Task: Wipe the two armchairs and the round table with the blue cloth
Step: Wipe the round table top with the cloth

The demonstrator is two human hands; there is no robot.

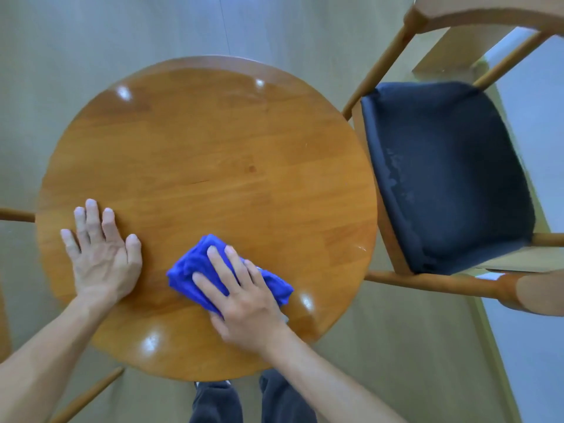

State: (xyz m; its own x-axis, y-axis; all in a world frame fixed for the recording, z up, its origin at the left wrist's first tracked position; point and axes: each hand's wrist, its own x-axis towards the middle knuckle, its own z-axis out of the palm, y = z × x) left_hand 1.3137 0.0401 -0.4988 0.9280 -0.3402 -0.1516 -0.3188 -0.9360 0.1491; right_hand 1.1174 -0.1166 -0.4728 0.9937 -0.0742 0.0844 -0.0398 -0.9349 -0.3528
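The round wooden table (207,154) fills the middle of the view, seen from straight above. My right hand (241,294) presses the bunched blue cloth (189,264) flat onto the table's near right part, fingers spread over it. My left hand (100,251) lies flat and open on the table's near left part, holding nothing. One armchair (445,178) with a dark blue seat and a wooden frame stands right of the table. Of the other armchair only wooden rails (15,215) show at the left edge.
The floor is pale grey-green boards (91,32). The right armchair's armrests (476,10) reach out at the top right and lower right. My legs in dark trousers (219,401) stand at the table's near edge.
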